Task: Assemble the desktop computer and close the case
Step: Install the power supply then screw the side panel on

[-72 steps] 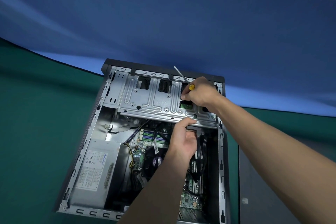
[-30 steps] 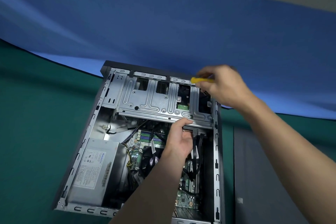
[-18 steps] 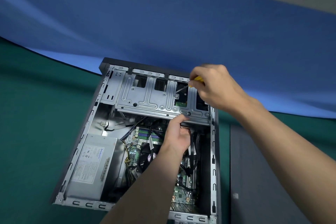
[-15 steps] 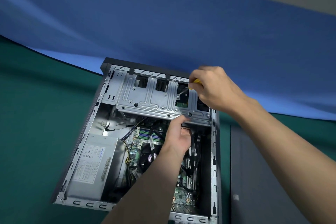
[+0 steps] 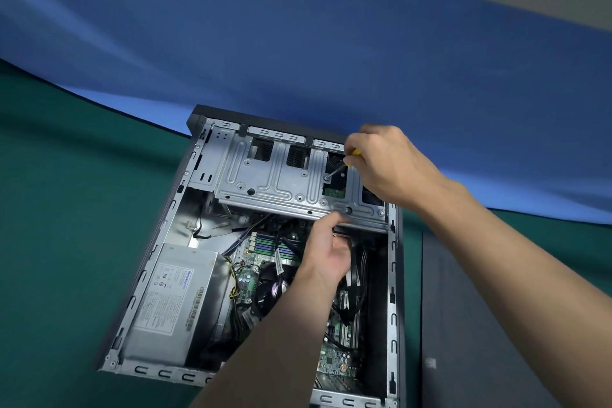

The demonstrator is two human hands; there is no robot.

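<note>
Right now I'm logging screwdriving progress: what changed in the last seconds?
The right hand flipped the screwdriver: its tip pointed up away from the case, now it rests on a screw in the drive cage. The left hand kept gripping the cage's lower edge; the case stayed put.

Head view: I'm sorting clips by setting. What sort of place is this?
Probably a staged recording or repair bench: a green cloth is spread underneath, a blue backdrop hangs behind, and an open computer case lies on its side.
</note>
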